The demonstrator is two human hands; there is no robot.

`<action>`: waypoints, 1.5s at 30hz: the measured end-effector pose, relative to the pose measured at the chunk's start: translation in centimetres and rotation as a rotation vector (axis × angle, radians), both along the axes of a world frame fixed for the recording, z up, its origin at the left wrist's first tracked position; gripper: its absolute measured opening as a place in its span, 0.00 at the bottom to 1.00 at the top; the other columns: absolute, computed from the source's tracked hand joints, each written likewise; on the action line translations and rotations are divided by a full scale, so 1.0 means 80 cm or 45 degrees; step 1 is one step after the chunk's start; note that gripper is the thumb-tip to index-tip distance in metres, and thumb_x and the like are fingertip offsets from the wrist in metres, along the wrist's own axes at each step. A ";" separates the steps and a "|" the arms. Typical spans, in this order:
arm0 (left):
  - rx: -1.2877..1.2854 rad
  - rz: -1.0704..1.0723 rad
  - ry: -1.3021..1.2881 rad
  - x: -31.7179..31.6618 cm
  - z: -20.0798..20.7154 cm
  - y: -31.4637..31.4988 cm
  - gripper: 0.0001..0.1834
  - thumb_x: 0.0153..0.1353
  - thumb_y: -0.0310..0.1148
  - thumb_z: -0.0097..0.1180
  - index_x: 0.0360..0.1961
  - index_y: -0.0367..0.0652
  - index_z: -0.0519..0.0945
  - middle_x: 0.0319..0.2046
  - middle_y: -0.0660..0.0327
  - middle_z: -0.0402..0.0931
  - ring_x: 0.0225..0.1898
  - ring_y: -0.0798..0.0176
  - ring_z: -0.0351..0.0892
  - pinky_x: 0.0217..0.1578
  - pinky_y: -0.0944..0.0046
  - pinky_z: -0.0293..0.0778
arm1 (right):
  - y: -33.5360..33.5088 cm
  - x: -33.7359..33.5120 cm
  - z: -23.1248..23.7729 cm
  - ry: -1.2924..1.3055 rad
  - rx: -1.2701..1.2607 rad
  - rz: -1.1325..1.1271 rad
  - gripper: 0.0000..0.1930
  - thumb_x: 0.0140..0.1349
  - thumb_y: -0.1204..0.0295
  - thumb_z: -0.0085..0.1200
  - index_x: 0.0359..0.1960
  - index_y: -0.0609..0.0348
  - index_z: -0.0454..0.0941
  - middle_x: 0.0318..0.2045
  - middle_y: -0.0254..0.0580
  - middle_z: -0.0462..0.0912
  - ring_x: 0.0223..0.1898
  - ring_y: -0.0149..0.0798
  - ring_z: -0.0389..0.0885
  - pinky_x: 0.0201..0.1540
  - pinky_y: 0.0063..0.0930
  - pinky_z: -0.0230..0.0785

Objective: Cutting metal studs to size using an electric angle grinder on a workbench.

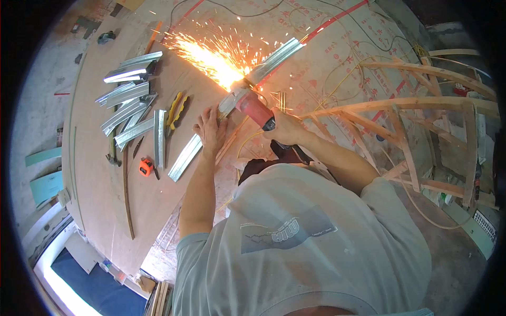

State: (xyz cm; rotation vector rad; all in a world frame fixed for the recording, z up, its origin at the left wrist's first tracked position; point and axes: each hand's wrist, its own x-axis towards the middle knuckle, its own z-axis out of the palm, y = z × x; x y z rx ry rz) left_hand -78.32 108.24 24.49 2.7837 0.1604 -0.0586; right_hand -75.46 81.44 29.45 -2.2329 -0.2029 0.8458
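Observation:
My right hand [285, 128] is wrapped round the back of a red angle grinder [255, 109], whose head meets a long galvanized metal channel [185, 158]. A dense spray of bright orange sparks [219, 66] flies from the contact toward the far left and hides the disc. My left hand [211, 129] grips the same channel on the near side of the grinder. The channel's far part [278, 57] reaches up to the right beyond the sparks. Left of my left hand lie yellow-handled snips [177, 110] and several short cut channel pieces [126, 113].
An orange tape measure [145, 167] and a hammer [113, 152] lie on the wooden board [100, 210] at left. A timber frame [406, 105] stands at right. A yellow cord [342, 81] and dark cables [363, 34] trail over the printed floor sheeting.

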 end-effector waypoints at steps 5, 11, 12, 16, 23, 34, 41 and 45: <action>-0.025 -0.029 0.018 0.000 0.003 0.003 0.35 0.58 0.42 0.63 0.68 0.56 0.68 0.61 0.56 0.67 0.63 0.50 0.63 0.57 0.42 0.54 | -0.016 -0.003 0.008 0.036 0.199 -0.074 0.33 0.44 0.58 0.69 0.48 0.67 0.72 0.37 0.57 0.82 0.42 0.56 0.83 0.46 0.43 0.73; 0.002 0.124 -0.184 -0.024 0.058 -0.040 0.41 0.58 0.47 0.66 0.69 0.45 0.65 0.60 0.53 0.68 0.65 0.52 0.63 0.63 0.43 0.52 | -0.031 -0.016 0.027 -0.070 0.336 -0.196 0.28 0.46 0.61 0.69 0.45 0.65 0.74 0.35 0.53 0.82 0.39 0.52 0.82 0.44 0.42 0.72; 0.011 0.142 -0.181 -0.033 0.062 -0.049 0.41 0.58 0.47 0.66 0.69 0.45 0.65 0.60 0.53 0.68 0.65 0.52 0.63 0.63 0.43 0.52 | -0.029 -0.015 0.042 -0.112 0.384 -0.242 0.28 0.47 0.62 0.69 0.46 0.65 0.73 0.36 0.54 0.82 0.39 0.52 0.83 0.44 0.42 0.72; -1.901 0.169 0.132 -0.039 0.132 -0.106 0.38 0.61 0.43 0.67 0.67 0.38 0.66 0.53 0.53 0.73 0.57 0.59 0.70 0.59 0.55 0.65 | 0.002 -0.005 0.107 -0.285 0.441 -0.221 0.32 0.49 0.63 0.70 0.52 0.65 0.70 0.38 0.56 0.81 0.44 0.53 0.82 0.49 0.42 0.72; -2.137 0.858 -0.325 -0.062 0.167 -0.049 0.14 0.58 0.27 0.65 0.42 0.42 0.73 0.33 0.63 0.77 0.32 0.67 0.78 0.36 0.64 0.76 | 0.096 -0.057 0.132 -0.387 0.614 0.287 0.36 0.53 0.66 0.67 0.60 0.65 0.63 0.54 0.63 0.75 0.52 0.64 0.78 0.53 0.51 0.72; -2.206 1.104 -0.893 -0.220 0.153 0.088 0.24 0.56 0.31 0.64 0.51 0.41 0.68 0.34 0.55 0.77 0.34 0.56 0.80 0.37 0.55 0.81 | 0.199 -0.160 0.053 1.248 0.765 0.217 0.11 0.64 0.79 0.46 0.40 0.67 0.82 0.31 0.41 0.85 0.32 0.31 0.82 0.40 0.25 0.74; -2.247 1.104 -0.975 -0.309 0.126 0.156 0.26 0.54 0.33 0.66 0.51 0.40 0.67 0.36 0.54 0.76 0.35 0.55 0.80 0.38 0.55 0.81 | 0.267 -0.210 0.032 1.023 0.760 0.547 0.11 0.64 0.75 0.49 0.42 0.67 0.81 0.35 0.42 0.84 0.37 0.30 0.81 0.43 0.27 0.73; -2.386 1.131 -1.002 -0.348 0.102 0.188 0.25 0.54 0.31 0.64 0.52 0.41 0.69 0.37 0.54 0.77 0.35 0.57 0.80 0.37 0.58 0.81 | 0.332 -0.241 0.042 0.827 0.634 0.647 0.17 0.60 0.69 0.58 0.47 0.67 0.76 0.40 0.48 0.81 0.42 0.39 0.81 0.44 0.32 0.73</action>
